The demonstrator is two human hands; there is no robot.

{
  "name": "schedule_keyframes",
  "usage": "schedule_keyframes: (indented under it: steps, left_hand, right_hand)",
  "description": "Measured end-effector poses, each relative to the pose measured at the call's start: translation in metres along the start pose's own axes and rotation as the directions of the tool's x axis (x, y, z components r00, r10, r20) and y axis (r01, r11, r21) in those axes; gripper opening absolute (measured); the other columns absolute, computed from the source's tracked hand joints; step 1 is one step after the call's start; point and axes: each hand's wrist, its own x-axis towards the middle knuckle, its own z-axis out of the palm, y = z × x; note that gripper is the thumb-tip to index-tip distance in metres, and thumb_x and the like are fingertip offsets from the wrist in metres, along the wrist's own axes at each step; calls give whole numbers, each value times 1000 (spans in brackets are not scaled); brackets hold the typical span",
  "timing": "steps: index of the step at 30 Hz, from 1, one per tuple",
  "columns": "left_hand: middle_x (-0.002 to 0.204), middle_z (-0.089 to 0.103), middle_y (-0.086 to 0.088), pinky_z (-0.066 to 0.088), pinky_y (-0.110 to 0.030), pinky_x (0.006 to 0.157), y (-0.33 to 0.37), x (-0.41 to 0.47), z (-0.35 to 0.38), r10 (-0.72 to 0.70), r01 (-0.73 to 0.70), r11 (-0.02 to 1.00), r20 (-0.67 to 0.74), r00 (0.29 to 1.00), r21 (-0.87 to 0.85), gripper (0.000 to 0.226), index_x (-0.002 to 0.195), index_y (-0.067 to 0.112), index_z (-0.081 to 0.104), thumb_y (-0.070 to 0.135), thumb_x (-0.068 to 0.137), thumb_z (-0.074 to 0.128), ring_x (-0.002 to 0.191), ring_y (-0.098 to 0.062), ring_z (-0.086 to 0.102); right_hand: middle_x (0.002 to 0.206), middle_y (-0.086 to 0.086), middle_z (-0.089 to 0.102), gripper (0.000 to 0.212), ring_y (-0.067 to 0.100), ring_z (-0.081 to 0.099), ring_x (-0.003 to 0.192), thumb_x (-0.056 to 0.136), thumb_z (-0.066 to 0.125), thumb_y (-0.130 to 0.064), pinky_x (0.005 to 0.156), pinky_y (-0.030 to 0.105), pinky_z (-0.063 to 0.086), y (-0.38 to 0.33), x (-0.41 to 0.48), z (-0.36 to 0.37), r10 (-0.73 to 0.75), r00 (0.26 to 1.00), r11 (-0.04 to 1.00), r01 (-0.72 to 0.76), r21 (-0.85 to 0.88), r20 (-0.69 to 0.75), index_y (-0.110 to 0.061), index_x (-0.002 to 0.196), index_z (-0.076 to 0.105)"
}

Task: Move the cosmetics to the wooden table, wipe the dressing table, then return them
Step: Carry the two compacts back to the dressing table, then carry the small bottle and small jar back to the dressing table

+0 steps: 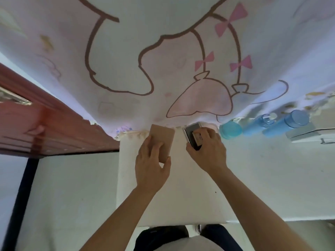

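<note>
A flat tan case (161, 142) is held by the left hand (151, 166) at the far edge of the white surface (262, 178), close to the wall; the grip is clamped on it, fingers laid over its top and the thumb pressed to its near right corner. Just beside it, to the right, a dark compact with a silver edge (192, 132) is held by the right hand (206, 150), whose grip is closed around it with the fingers curled over its top. The two items are apart, with a narrow strip of surface seen between them. Further right, along the wall, a turquoise jar (230, 128) and two blue bottles (275, 125) are seen standing in a row, with a pale box (304, 132) beyond them. A white wall cloth with a cartoon outline and pink bows (181, 60) is hung behind. A reddish wooden door (45, 124) is seen at the left.
</note>
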Motion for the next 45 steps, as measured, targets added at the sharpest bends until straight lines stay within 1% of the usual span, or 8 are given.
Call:
schedule_keyframes:
  steps: [4,17,22,25,30,35,39,45]
  left_hand:
    - [147,42,-11,54,-49,84,-25,6,24,-73,72,997,81,994,11,51,123,22,53,31,79,76,118,-35,54]
    - [152,37,-5,52,-46,91,-55,31,65,-140,130,989,173,975,66,51,129,24,57,48,85,68,129,-31,46]
    - [159,25,-1,43,-39,99,-47,30,70,-164,175,985,354,921,3,47,133,28,56,55,97,44,138,-23,35]
    - [160,26,-2,35,-41,111,-38,34,54,-100,118,993,388,916,-22,49,141,26,50,51,101,34,145,-21,23]
    - [153,40,-11,30,-47,115,-14,57,-18,79,-78,997,110,991,-19,41,133,13,58,34,104,39,143,-30,33]
    - [144,50,-13,38,-43,107,17,78,-115,236,-220,971,-246,940,92,37,127,8,61,28,102,43,134,-31,46]
    - [148,44,-18,38,-49,107,46,64,-163,159,-104,983,-411,898,153,43,135,5,54,32,103,41,135,-34,43]
    - [154,37,-15,25,-44,115,98,-14,-206,42,91,977,-596,802,191,45,140,8,49,33,105,35,142,-31,33]
  right_hand:
    - [117,1,62,43,27,60,91,76,70,-45,62,34,51,-3,-7,39,73,997,996,-71,-50,33,-30,109,46]
    - [134,3,56,35,29,54,111,91,56,-49,71,37,50,-11,1,96,279,959,940,-264,-215,42,-27,117,59]
    - [147,7,46,37,32,48,125,103,34,-44,84,46,52,-9,-5,83,286,950,955,-273,-112,122,-30,130,54]
    - [140,3,52,40,28,52,122,104,32,-43,86,44,51,-9,-5,56,258,961,965,-251,-76,98,-28,131,56]
    - [131,0,59,37,23,55,116,103,35,-39,83,41,53,-25,9,-16,113,992,994,-112,7,-52,-24,126,59]
    - [124,3,64,40,23,61,108,102,35,-42,77,37,56,-59,34,-91,-157,941,981,183,59,-300,-20,121,63]
    - [128,3,60,36,21,57,112,103,37,-40,87,41,55,-75,43,-127,-327,893,929,364,68,-309,-21,125,57]
    - [139,5,53,38,23,49,125,103,39,-39,99,43,48,-96,34,-166,-500,826,822,547,157,-260,-20,134,52]
